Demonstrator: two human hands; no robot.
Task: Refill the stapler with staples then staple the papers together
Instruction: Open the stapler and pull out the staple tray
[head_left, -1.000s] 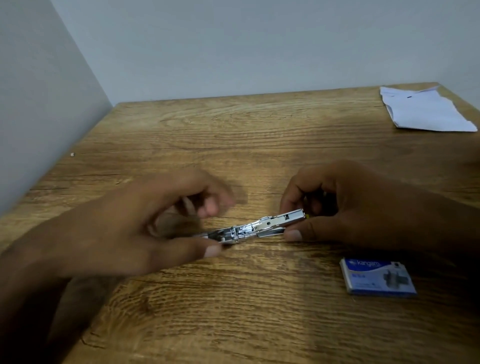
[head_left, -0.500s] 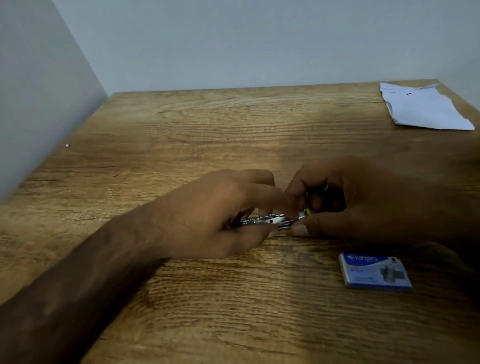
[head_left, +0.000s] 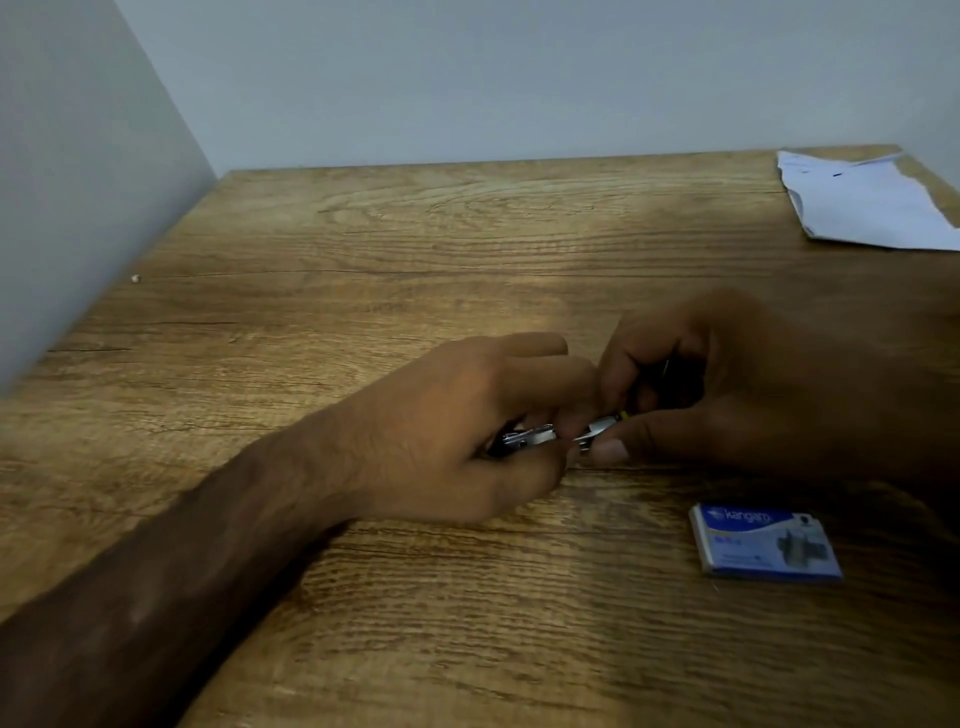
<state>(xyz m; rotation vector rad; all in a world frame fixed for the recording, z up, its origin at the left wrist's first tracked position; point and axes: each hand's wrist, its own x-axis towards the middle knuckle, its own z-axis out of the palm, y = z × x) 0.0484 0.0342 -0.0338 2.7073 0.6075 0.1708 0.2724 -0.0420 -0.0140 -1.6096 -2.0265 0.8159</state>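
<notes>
Nearest the camera, the left forearm ran in from the lower left corner and lay across the wooden table (head_left: 415, 649), its grain running side to side. To the right of it, a small blue box of staples (head_left: 766, 543) lay flat on the table with its printed face up, apart from both hands and just nearer than the right one.

Beyond that, at the middle of the view, the two hands met over the stapler (head_left: 558, 434). The left hand (head_left: 462, 431) was curled around the stapler's left end, thumb below and fingers folded over the top, so that only a short stretch of shiny metal showed between the knuckles. The right hand (head_left: 727, 384) pinched the stapler's right end, its thumb (head_left: 610, 449) pressed flat along the near side and its fingers bent over the far side; a small yellow spot showed at that end. The stapler sat low, at or just above the table; whether it touched the surface could not be told, and the picture was slightly blurred there.

Farthest off, at the far right corner of the table, the white papers (head_left: 872, 208) lay flat in a loose stack, well apart from the hands, before pale grey walls.
</notes>
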